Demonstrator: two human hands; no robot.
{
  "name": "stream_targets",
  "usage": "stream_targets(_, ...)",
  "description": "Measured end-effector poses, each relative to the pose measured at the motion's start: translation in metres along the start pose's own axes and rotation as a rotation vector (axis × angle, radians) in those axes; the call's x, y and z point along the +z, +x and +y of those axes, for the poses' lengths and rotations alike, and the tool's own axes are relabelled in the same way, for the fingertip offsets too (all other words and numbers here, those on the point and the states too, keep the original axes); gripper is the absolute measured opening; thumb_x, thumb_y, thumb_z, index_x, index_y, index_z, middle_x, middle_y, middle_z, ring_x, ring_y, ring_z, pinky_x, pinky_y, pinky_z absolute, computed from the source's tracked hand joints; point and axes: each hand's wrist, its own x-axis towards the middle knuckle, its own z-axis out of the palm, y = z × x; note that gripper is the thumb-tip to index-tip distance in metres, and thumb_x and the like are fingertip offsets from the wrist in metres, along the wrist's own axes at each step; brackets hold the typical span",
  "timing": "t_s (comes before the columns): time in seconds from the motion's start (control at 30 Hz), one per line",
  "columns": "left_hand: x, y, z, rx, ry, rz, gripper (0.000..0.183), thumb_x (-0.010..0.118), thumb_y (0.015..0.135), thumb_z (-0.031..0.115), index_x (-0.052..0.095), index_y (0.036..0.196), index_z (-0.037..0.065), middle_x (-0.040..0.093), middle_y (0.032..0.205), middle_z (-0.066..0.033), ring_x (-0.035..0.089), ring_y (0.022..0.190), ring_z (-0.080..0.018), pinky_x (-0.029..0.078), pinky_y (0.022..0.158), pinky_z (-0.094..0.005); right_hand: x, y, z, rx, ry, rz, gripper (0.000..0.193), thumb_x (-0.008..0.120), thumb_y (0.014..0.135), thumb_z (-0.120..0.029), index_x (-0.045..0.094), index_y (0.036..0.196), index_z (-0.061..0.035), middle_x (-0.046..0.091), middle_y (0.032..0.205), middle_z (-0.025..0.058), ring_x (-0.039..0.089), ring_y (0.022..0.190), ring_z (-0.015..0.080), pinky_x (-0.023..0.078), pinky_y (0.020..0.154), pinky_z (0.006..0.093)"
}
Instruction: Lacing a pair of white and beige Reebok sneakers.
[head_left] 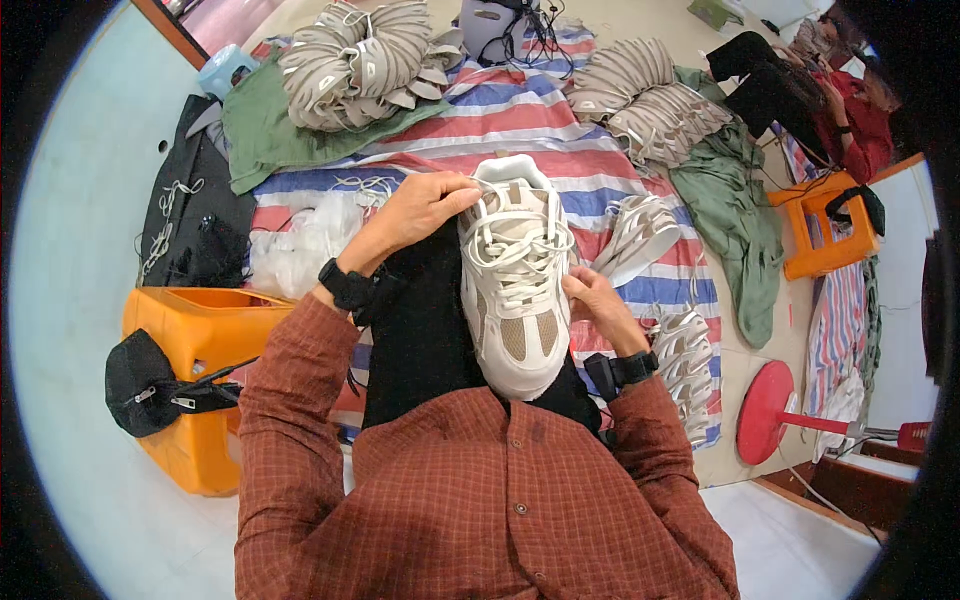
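The left hand [437, 208] is closed at the collar end of a cream-and-tan shoe [512, 285], its thumb and fingers drawn in at the upper edge; whether they pinch a lace or only the upper cannot be told. The right hand [598, 298] grips the same shoe by its right side, nearer the toe, thumb showing and the other fingers partly hidden. Between the two hands, the shoe sits above the person's black trousers [425, 325], toe pointing back toward the body, and its pale laces [515, 245] cross loosely over the tongue.

Just left of the grip lies a heap of whitish plastic [300, 250]; farther left stands an orange stool [215, 325]. Right of the grip, another pale shoe [638, 238] rests on a striped sheet [515, 112], with a row of pale shoes [685, 365] nearer the body. Well beyond the grip, more pale shoes are piled at left [365, 65] and right [645, 100].
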Motion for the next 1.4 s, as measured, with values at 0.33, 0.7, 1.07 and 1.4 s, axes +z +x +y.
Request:
stream_targets(0.33, 0.017, -0.025, 0.045, -0.245, 0.082, 0.09, 0.034, 0.061, 0.08, 0.015, 0.054, 0.109, 0.0, 0.062, 0.087, -0.0089, 0.058, 0.078, -0.0151, 0.045, 0.067, -0.028, 0.009, -0.021, -0.076, -0.389, -0.195, 0.253, 0.024, 0.056, 0.084, -0.022, 0.058, 0.089, 0.0014, 0.055, 0.071, 0.0, 0.051, 0.063, 0.0068, 0.041, 0.055, 0.0208)
stream_targets(0.7, 0.04, -0.031, 0.041, -0.177, -0.064, 0.212, 0.039, 0.061, 0.079, 0.006, 0.048, 0.116, 0.007, 0.049, 0.066, -0.0007, 0.045, 0.058, -0.0074, 0.038, 0.054, -0.0211, 0.028, 0.004, -0.087, -0.469, -0.332, 0.041, 0.028, 0.057, 0.085, -0.026, 0.057, 0.072, -0.0016, 0.051, 0.059, -0.0014, 0.046, 0.054, 0.0068, 0.036, 0.049, 0.023)
stream_targets(1.07, 0.043, -0.031, 0.028, -0.248, -0.314, 0.32, 0.028, 0.057, 0.084, 0.011, 0.049, 0.108, 0.0, 0.055, 0.067, -0.0026, 0.05, 0.059, -0.0059, 0.042, 0.054, -0.0217, 0.021, -0.036, -0.058, -0.754, -0.255, 0.238, 0.012, 0.058, 0.082, -0.012, 0.06, 0.077, -0.0005, 0.062, 0.068, 0.002, 0.052, 0.061, 0.0062, 0.04, 0.055, 0.0204)
stream_targets(1.4, 0.046, -0.028, 0.034, -0.425, -0.28, 0.322, 0.026, 0.057, 0.086, 0.025, 0.053, 0.08, 0.0, 0.054, 0.06, -0.0015, 0.049, 0.053, -0.005, 0.042, 0.046, -0.0214, 0.014, -0.006, -0.072, -0.569, -0.186, 0.231, 0.023, 0.057, 0.085, -0.023, 0.058, 0.084, -0.0001, 0.055, 0.072, -0.0014, 0.049, 0.063, 0.0076, 0.04, 0.057, 0.023)
